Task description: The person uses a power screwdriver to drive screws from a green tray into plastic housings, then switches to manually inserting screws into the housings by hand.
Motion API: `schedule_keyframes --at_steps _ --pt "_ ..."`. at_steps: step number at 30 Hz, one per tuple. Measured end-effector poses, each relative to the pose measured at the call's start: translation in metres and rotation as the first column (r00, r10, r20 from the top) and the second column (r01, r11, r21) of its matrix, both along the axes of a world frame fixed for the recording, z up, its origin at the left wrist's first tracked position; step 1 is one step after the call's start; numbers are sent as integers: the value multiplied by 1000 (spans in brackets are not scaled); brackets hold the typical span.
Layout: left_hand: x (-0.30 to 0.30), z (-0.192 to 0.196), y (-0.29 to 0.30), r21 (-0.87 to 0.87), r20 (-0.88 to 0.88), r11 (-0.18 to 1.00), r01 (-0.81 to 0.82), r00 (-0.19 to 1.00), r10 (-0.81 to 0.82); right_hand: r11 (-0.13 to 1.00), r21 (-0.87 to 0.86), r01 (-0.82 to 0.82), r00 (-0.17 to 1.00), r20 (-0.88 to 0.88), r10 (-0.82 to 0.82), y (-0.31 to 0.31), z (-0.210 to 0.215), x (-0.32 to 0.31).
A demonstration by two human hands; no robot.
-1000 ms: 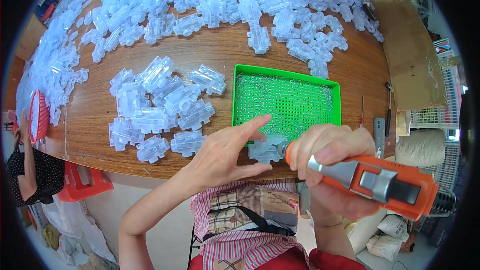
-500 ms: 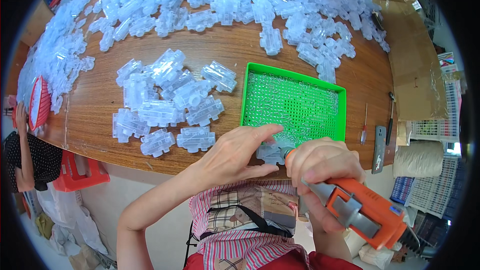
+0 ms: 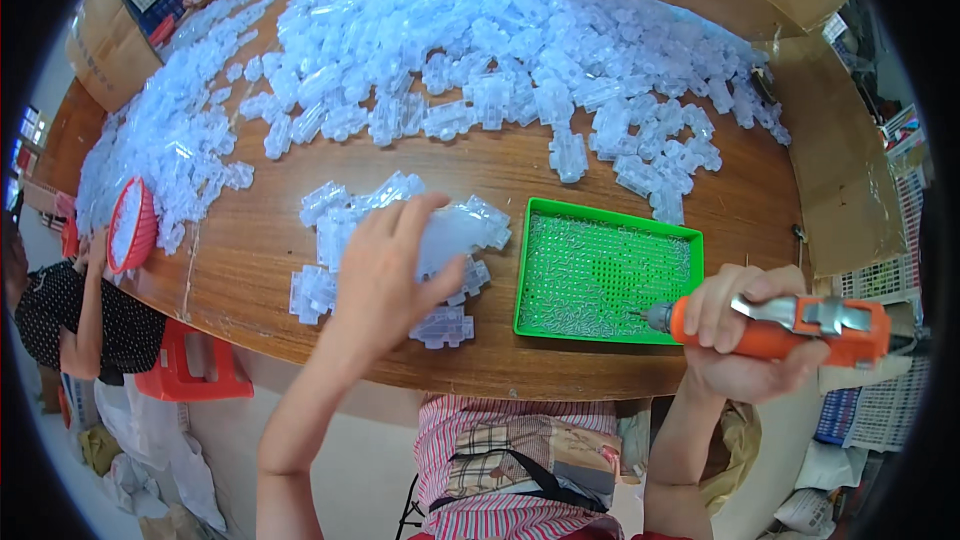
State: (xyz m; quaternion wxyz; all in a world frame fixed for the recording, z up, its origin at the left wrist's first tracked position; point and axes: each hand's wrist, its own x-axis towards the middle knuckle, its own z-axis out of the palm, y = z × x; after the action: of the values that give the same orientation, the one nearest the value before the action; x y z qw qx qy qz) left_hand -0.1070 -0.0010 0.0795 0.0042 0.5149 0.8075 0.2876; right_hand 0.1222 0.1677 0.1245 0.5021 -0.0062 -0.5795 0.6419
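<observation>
1. Tabletop (image 3: 520,175): round, wooden; carries everything below. The green tray is the landmark for places.
2. Big heap of clear plastic parts (image 3: 480,50): spread across the far half of the tabletop, beyond the green tray and running off to its far left.
3. Cardboard sheets (image 3: 840,190): to the right of the green tray, on the tabletop's right edge.
4. Green tray (image 3: 530,285): rectangular and shallow, near the front edge of the tabletop, right of centre. Its floor is covered with small pale screws; too small to tell more.
5. Small cluster of clear plastic parts (image 3: 330,215): just left of the green tray, apart from the big heap.
6. Left hand (image 3: 385,275): left of the green tray, lying over the small cluster. Grip: fingers curled on one clear plastic housing (image 3: 462,230), which sits between the hand and the tray's left wall. Whether it is lifted off the tabletop I cannot tell.
7. Right hand (image 3: 745,335): at the tray's front right corner. Grip: clenched around the orange electric screwdriver (image 3: 790,330).
8. Orange electric screwdriver: lies roughly level, its bit tip just inside the tray's near right corner, among the screws.
9. Red basket (image 3: 130,225): far left of the tray, at the tabletop's left edge, beside another person's arm (image 3: 85,310).
</observation>
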Motion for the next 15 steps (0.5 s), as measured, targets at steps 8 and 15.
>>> schedule_keyframes --at_steps 8,15 --pt "-21 19 69 -218 -117 969 119 982 -147 993 -13 121 985 124 -119 4 -20 -5" --pt "-47 -54 194 -85 -715 877 473 583 -385 992 -52 119 987 114 -113 16 -28 -14"
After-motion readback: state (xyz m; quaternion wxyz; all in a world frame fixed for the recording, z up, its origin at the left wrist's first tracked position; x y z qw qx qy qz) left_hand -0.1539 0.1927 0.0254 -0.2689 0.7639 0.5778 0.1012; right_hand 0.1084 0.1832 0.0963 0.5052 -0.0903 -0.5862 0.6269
